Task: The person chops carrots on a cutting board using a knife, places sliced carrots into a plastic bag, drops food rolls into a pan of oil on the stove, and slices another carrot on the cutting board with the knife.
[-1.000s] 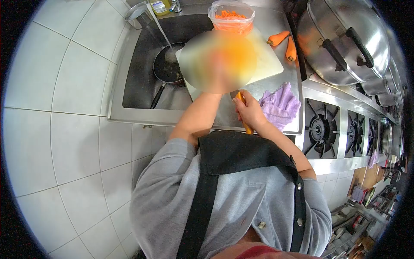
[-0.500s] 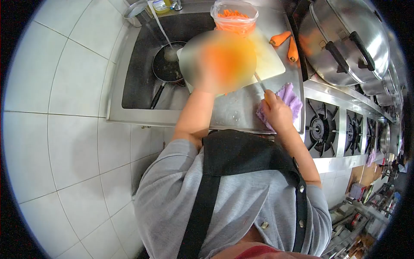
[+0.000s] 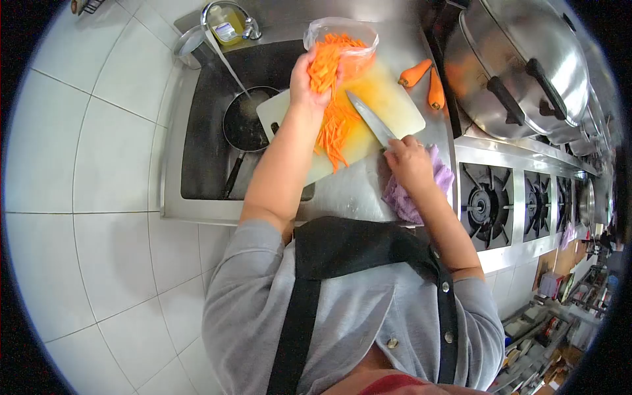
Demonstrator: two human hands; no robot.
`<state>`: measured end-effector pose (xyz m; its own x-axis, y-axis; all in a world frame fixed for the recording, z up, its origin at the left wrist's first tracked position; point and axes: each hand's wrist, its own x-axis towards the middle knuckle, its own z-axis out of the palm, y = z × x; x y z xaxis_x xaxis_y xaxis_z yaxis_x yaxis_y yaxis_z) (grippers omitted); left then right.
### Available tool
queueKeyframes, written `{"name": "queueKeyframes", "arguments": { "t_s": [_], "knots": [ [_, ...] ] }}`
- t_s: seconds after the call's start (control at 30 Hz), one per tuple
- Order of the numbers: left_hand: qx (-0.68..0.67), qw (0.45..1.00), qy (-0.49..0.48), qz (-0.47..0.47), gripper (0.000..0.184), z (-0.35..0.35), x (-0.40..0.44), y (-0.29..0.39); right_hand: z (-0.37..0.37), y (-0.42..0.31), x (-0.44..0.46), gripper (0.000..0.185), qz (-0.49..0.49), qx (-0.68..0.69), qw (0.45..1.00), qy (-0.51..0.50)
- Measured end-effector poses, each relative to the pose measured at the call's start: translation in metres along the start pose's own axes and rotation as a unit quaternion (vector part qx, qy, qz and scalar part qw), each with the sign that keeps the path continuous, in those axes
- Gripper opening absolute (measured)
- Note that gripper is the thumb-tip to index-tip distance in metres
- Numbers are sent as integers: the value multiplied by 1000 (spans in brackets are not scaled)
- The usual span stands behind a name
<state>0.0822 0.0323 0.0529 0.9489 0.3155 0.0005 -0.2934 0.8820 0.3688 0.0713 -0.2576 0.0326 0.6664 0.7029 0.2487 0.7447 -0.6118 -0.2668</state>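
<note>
My left hand is closed around a bunch of carrot strips, held up at the near side of a clear plastic bag that has more carrot strips in it. My right hand grips the handle of a kitchen knife, its blade pointing away over the white cutting board. A loose pile of carrot strips lies on the board below my left hand. Beside my right hand, a crumpled purple cloth rests on the steel counter.
Left of the board, a black frying pan sits in the sink under running water from the faucet. Two whole carrots lie at the right. Large steel pots and gas burners stand further right.
My left hand has lifted carrot strips off the board toward the plastic bag. A blur over the board earlier has gone, so the pile and knife blade now show.
</note>
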Motion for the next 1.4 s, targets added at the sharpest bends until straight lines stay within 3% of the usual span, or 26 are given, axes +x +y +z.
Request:
{"name": "queueKeyframes", "arguments": {
  "t_s": [0.17,0.3,0.4,0.53,0.6,0.63,0.7,0.83,0.9,0.93,1.0,1.03,1.1,1.13,1.2,1.27,1.33,1.4],
  "knots": [
    [17,997,8,-74,35,14,98,36,7,-3,16,22,-10,7,1000,10],
    [136,978,103,-119,27,20,139,39,5,-3,20,18,-5,41,999,-1],
    [266,925,169,-212,21,16,163,31,12,0,8,19,-2,64,997,-34],
    [421,884,97,-177,27,-24,205,16,13,-3,-7,18,-30,92,995,-34],
    [716,676,38,-171,36,-29,208,10,7,-5,-12,17,-23,104,993,-45],
    [716,675,38,-173,36,-15,200,9,5,-5,-14,17,-26,105,994,-29],
    [867,469,5,-167,69,16,185,10,-1,-6,-16,17,-30,109,994,-13],
    [848,500,73,-160,67,19,186,8,-9,-6,-21,18,-32,119,992,18],
    [897,421,112,-69,53,0,211,7,-9,-5,-23,19,-35,128,991,22],
    [897,420,115,-70,53,10,195,4,-8,-6,-24,20,-29,111,993,19],
    [961,255,41,102,30,30,160,3,-11,-5,-27,26,-20,96,995,-5],
    [962,254,47,86,30,39,146,6,-11,-6,-31,26,-21,105,994,-20],
    [897,412,40,151,26,58,127,14,-9,-4,-36,32,56,4,998,-37],
    [898,411,44,147,26,52,122,17,-7,-1,-40,38,74,3,996,-48],
    [759,475,-60,441,7,41,108,27,1,7,-46,39,82,12,996,-45],
    [805,510,55,297,28,26,67,40,1,10,-46,42,106,36,992,-53],
    [815,496,70,290,33,-23,35,48,3,13,-45,40,101,56,992,-50],
    [826,518,36,218,32,-76,10,43,7,17,-46,39,99,75,991,-50]
  ]
}}
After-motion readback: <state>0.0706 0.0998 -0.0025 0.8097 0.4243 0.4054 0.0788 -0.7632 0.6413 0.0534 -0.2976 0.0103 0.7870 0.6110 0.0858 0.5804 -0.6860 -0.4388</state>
